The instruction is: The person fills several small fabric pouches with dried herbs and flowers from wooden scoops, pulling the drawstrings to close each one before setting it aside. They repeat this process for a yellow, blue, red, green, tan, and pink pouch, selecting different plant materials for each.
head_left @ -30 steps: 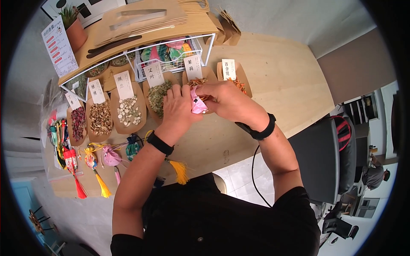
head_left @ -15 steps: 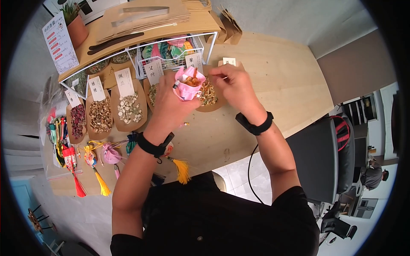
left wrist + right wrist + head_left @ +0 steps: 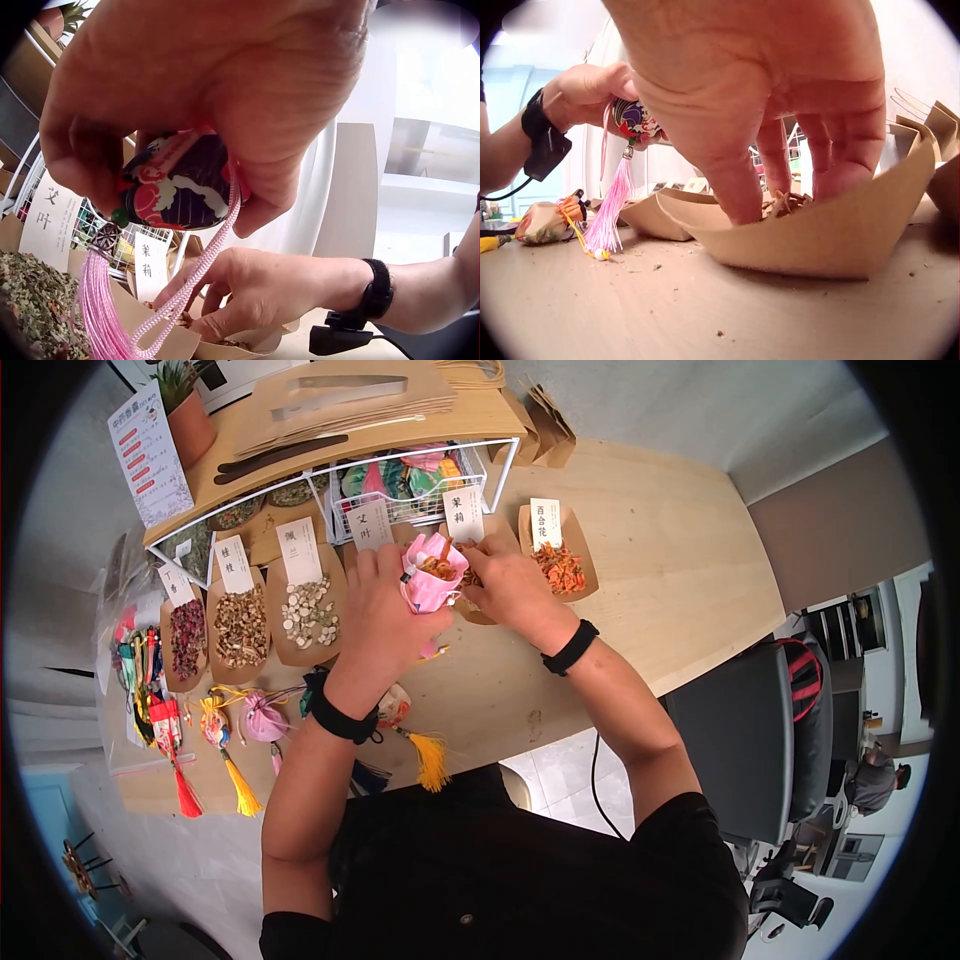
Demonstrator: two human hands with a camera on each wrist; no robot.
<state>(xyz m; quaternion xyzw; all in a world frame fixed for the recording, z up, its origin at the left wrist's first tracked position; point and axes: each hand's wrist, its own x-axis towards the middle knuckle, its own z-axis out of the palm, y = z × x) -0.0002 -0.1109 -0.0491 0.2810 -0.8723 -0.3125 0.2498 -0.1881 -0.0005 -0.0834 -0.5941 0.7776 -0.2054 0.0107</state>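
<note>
your left hand (image 3: 383,605) holds a small pouch (image 3: 428,594), fingers and thumb wrapped round its sides. the pouch's pink mouth faces up, with brown-orange dried bits (image 3: 437,567) showing inside, and a pink tassel (image 3: 109,307) hangs below it. you have it raised above the table (image 3: 660,560), just left of your right hand (image 3: 518,588). that right hand reaches down into a paper tray (image 3: 802,244), thumb and fingers around some dried pieces (image 3: 786,204); the rim hides the tips, so i cannot tell whether they pinch any.

right of that tray you have orange petals (image 3: 560,573) in another one. to the left of your left hand lie pale slices (image 3: 310,612), then brown chips (image 3: 240,630), then dark red buds (image 3: 187,640). nearer you on the left is a tied pink bag (image 3: 262,720). at the far side a wire basket (image 3: 395,512) sits under a wooden shelf (image 3: 470,422).
</note>
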